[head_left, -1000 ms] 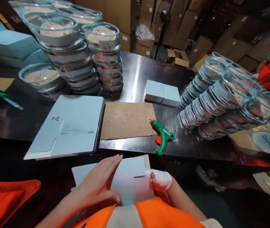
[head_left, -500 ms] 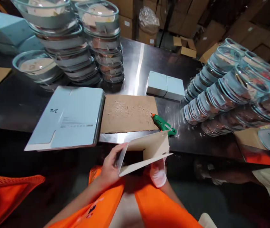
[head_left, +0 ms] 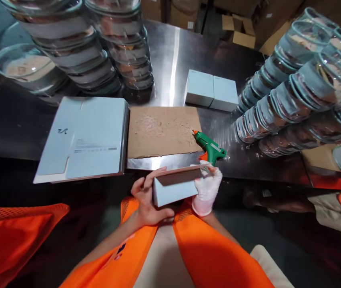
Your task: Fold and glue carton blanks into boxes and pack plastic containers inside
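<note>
- so the light blue box [head_left: 175, 193] is sitting between both hands, just in front of the surface's [head_left: 170, 64] near edge (clock's centered on the box, 12 = away from the wearer)
- its long axis is running roughly 8:30 to 2:30, right end tipping a bit farther away, and a pale side is facing 6
- left hand [head_left: 149, 200] is bare and grasping the 9 o'clock end, thumb lying along the near underside, other fingers spreading around the end
- right hand [head_left: 208, 190] is wearing a white glove, fingers gripping the 3 o'clock end
- green glue gun [head_left: 209, 146] is lying between 1 and 2, nozzle pointing between 10 and 11, tip at the edge of the cardboard sheet [head_left: 163, 134]
- that sheet is lying flat around 12
- flat carton stack [head_left: 91, 138] is sitting at 10
- two small boxes [head_left: 211, 91] are sitting side by side at 1
- wrapped bowl stacks [head_left: 290, 98] are leaning around 2
</note>
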`<state>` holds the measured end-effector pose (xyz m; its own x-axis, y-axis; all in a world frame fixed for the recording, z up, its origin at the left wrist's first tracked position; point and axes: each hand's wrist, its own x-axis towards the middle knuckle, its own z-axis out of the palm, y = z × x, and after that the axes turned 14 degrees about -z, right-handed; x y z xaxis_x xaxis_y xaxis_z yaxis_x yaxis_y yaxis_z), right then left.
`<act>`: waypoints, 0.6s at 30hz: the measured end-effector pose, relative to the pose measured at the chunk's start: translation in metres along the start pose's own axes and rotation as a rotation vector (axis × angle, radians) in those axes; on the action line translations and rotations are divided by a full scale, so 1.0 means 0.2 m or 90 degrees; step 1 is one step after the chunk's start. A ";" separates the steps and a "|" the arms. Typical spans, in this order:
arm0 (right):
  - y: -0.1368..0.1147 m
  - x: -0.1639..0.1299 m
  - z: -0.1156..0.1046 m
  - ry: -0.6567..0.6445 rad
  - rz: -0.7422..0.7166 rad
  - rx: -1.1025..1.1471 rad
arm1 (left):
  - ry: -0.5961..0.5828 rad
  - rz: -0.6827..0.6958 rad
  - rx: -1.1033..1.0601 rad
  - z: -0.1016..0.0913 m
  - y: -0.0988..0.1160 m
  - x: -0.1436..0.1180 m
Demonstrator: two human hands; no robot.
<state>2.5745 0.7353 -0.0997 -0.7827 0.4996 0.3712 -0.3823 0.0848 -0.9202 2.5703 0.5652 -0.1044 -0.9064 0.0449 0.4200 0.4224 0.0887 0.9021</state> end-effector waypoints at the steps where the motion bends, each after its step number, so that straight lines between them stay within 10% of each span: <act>1: -0.01 0.01 -0.01 0.012 0.012 0.011 | -0.034 0.017 0.029 -0.01 0.01 0.01; 12: 0.02 0.55 -0.31 -0.238 0.252 -0.689 | 0.041 -0.023 0.156 -0.21 -0.05 0.04; 18: 0.09 0.60 -0.33 -0.091 0.379 -0.249 | 0.072 -0.030 0.154 -0.18 -0.06 0.05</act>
<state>2.5052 0.8537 -0.0800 -0.8698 0.4424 -0.2185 0.3113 0.1486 -0.9386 2.5560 0.5292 -0.1067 -0.9138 -0.0758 0.3990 0.3557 0.3245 0.8764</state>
